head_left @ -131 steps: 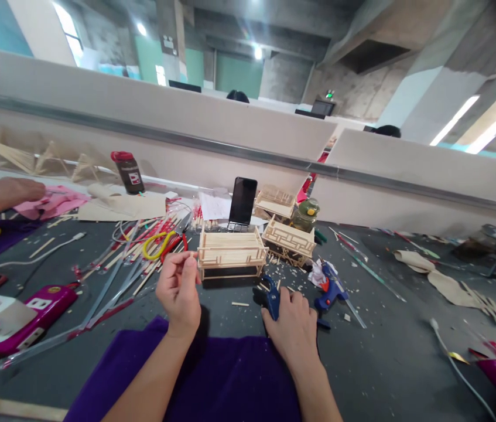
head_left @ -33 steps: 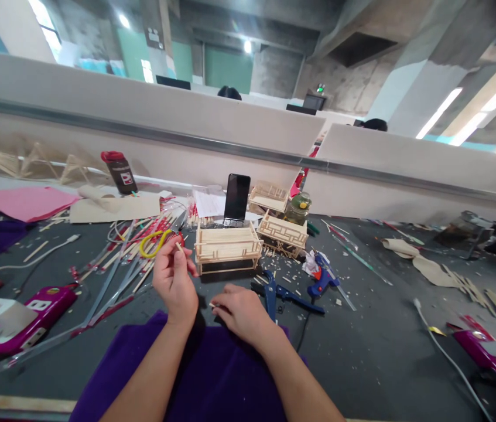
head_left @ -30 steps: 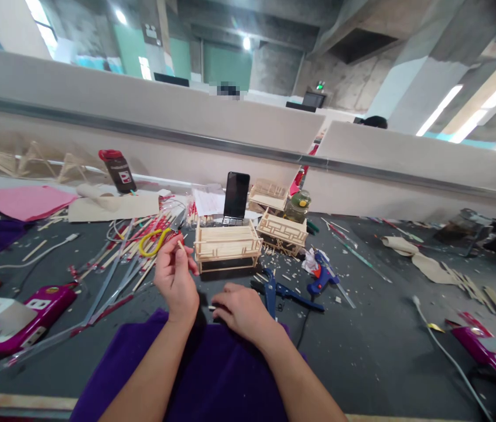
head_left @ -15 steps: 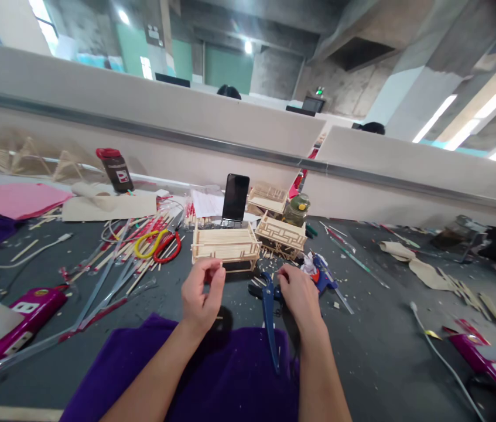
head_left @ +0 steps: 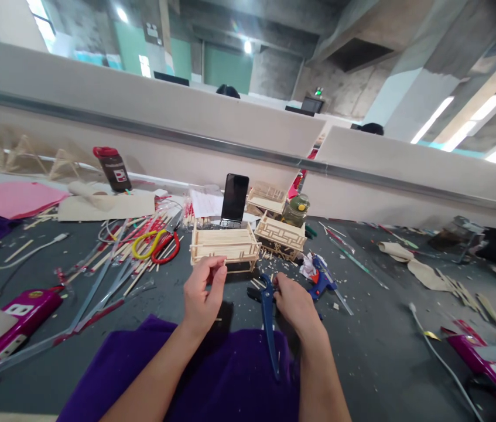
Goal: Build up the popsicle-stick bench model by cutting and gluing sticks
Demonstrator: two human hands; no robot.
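Note:
My left hand (head_left: 204, 293) is pinched closed at the front of a small wooden stick model (head_left: 225, 243) with railings. A tiny pale end, which looks like a bit of wooden stick (head_left: 225, 261), shows at its fingertips. My right hand (head_left: 295, 302) has its fingers curled together just right of the head of a blue-handled cutting tool (head_left: 267, 322). What those fingers hold, if anything, is hidden. The tool's long handle points toward me over purple cloth (head_left: 230, 375). A blue glue gun (head_left: 323, 280) lies beyond my right hand.
Behind stand another railed stick model (head_left: 280, 234), a propped black phone (head_left: 235, 199) and a glass jar (head_left: 296, 210). To the left are yellow-and-red scissors (head_left: 155, 245), loose sticks and a dark bottle (head_left: 113, 170). Magenta devices (head_left: 23, 313) lie at both sides; scraps litter the dark table.
My right hand has shifted slightly down, with its fingertips closer to the head of the blue-handled tool. My left hand keeps its pinch, nearly still. The view has shifted slightly.

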